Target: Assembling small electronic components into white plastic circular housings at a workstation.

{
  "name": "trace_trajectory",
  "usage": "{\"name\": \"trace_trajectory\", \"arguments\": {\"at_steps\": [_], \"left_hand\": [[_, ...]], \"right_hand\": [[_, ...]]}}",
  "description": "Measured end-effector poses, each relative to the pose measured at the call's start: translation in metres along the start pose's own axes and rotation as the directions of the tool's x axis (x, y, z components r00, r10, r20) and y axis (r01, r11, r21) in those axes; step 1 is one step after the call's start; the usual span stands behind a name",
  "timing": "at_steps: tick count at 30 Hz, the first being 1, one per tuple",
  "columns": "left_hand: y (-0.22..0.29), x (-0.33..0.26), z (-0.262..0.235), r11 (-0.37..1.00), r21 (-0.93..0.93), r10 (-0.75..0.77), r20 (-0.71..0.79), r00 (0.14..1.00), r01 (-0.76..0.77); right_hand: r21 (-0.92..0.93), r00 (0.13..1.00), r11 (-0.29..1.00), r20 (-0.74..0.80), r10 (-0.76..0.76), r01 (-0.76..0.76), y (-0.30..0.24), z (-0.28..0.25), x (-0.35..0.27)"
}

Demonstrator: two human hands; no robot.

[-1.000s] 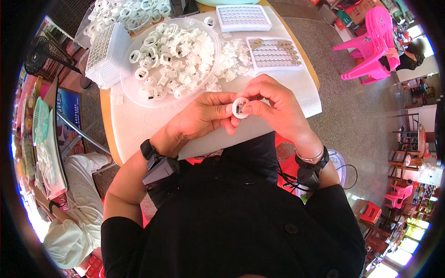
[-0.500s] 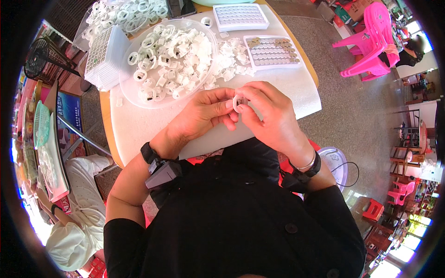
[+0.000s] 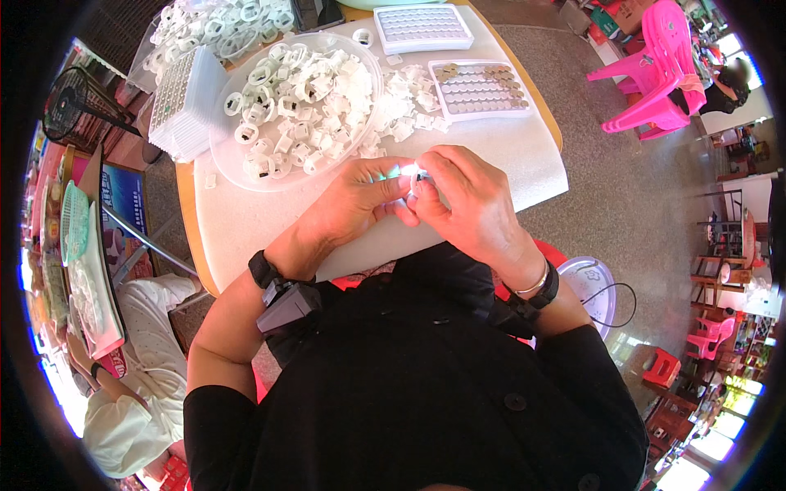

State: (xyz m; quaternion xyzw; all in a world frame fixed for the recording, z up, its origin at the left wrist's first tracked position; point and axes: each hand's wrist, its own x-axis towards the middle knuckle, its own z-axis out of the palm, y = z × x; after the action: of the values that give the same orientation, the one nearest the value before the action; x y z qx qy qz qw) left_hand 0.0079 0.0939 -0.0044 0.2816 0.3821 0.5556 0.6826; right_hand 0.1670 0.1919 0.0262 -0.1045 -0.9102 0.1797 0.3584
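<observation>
Head view: left hand [image 3: 356, 200] and right hand [image 3: 467, 200] meet fingertip to fingertip over the near table [image 3: 246, 229] edge, both pinched shut on one small white part [image 3: 413, 173]. Its long axis cannot be told. More parts fill the bowl [image 3: 225, 155], far left.

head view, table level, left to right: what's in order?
Black wire fan → stack of white trays → clear bowl of white plastic rings → loose pile of small white parts → tray of round metal pieces → pink plastic chair
</observation>
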Motion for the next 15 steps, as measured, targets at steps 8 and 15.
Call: {"name": "trace_trajectory", "arguments": {"at_steps": [8, 15], "left_hand": [[0.004, -0.001, 0.002, 0.998, -0.054, 0.035, -0.007, 0.999, -0.035], [0.001, 0.000, 0.002, 0.999, -0.012, 0.049, 0.037, 0.998, -0.049]], "right_hand": [[0.293, 0.987, 0.945, -0.020, 0.157, -0.145, -0.007, -0.011, 0.003], [0.240, 0.993, 0.964, 0.034, 0.110, -0.115, -0.002, -0.003, -0.002]]}}
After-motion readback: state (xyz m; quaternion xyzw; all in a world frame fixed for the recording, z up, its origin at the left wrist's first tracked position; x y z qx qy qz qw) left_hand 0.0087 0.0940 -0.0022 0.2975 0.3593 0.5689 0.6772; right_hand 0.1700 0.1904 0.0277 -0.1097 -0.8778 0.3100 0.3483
